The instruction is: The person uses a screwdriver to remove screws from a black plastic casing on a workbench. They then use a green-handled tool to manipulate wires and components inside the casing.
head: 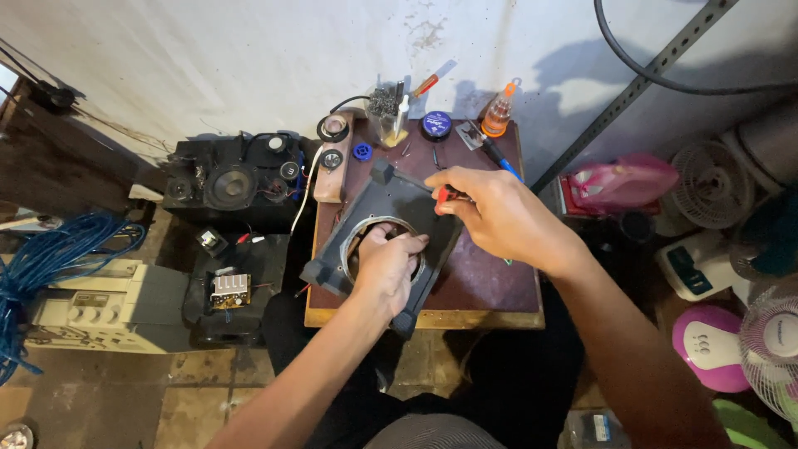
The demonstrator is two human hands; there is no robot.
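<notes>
- Grey speaker panel (391, 212) lies tilted on the small table (490, 287), round hole toward the person.
- Left hand (386, 266) grips the hole's rim, fingers curled in.
- Right hand (490, 212) pinches a red-handled screwdriver (439, 195), shaft pointing left at the panel's top corner; right hand is nearer that corner.

My left hand (386, 268) reaches forward, fingers curled down and gripping; my right hand (490, 212) crosses in from the right, fingers pinched tight, wrist bent.

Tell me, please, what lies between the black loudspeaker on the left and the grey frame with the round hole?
In the head view, between the black loudspeaker and the grey frame, a white cable hangs down, and a beige panel with round knobs lies along the table edge.
</notes>
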